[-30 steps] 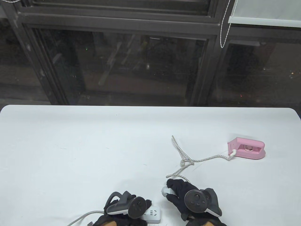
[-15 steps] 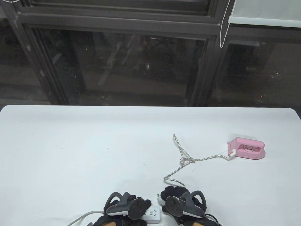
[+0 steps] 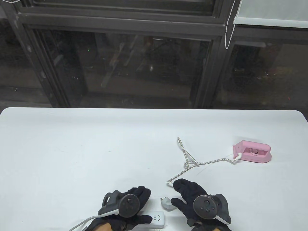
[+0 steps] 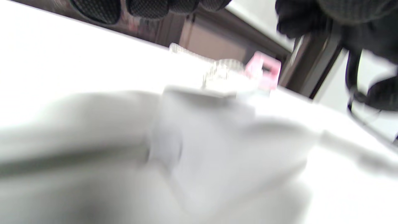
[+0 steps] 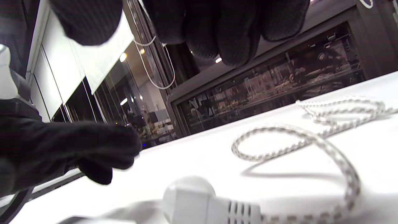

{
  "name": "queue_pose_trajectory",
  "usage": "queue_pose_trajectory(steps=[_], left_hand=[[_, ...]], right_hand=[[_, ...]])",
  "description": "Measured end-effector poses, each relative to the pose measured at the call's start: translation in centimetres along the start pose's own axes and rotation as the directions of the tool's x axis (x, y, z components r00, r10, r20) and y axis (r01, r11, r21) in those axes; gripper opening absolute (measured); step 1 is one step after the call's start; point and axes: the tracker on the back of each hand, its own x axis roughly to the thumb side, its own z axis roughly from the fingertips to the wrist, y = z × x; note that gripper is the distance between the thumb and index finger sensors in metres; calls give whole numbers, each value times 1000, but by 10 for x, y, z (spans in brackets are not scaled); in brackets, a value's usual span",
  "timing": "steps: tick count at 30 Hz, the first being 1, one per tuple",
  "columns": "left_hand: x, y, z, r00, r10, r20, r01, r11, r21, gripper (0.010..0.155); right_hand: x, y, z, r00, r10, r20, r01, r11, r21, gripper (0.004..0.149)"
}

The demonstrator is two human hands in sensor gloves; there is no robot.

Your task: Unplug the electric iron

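Your left hand (image 3: 130, 204) rests on the white power strip (image 3: 156, 219) at the near edge of the table (image 3: 72, 144), fingers spread flat over it. Your right hand (image 3: 192, 197) hovers open and holds nothing, just right of the plug (image 3: 166, 203), which lies free on the table beside the strip, prongs clear of the sockets. The braided cord (image 3: 192, 164) runs from it in a loose knot to the pink electric iron (image 3: 253, 154) at the right.
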Motion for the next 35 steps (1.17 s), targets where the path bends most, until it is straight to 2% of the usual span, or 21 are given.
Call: queue_pose_trajectory(steps=[3,7,16,25,28,35], left_hand=[[-4,19,12,999,34,28,-37,991,130,95],[-4,26,19,999,19,32,-24,986,163,94],[-4,17,14,1000,3,21,-5,996,86,94],[-8,17,10,1000,17,-1,-17,997,78,94],[-9,19,12,1000,9,2,-10,995,102,94],[-10,14,9,1000,20,-5,-19,998,65,94]], right_hand=[[0,-1,-1,1000,-21,16,20,1000,24,72],[2,6,-2,999,-1,39,-2,998,70,74],[8,13,-1,997,5,72,-13,994,109,75],[9,12,0,997,-6,77,-3,993,114,75],[11,13,0,997,2,82,-13,992,127,75],[10,12,0,997,4,71,-14,991,134,75]])
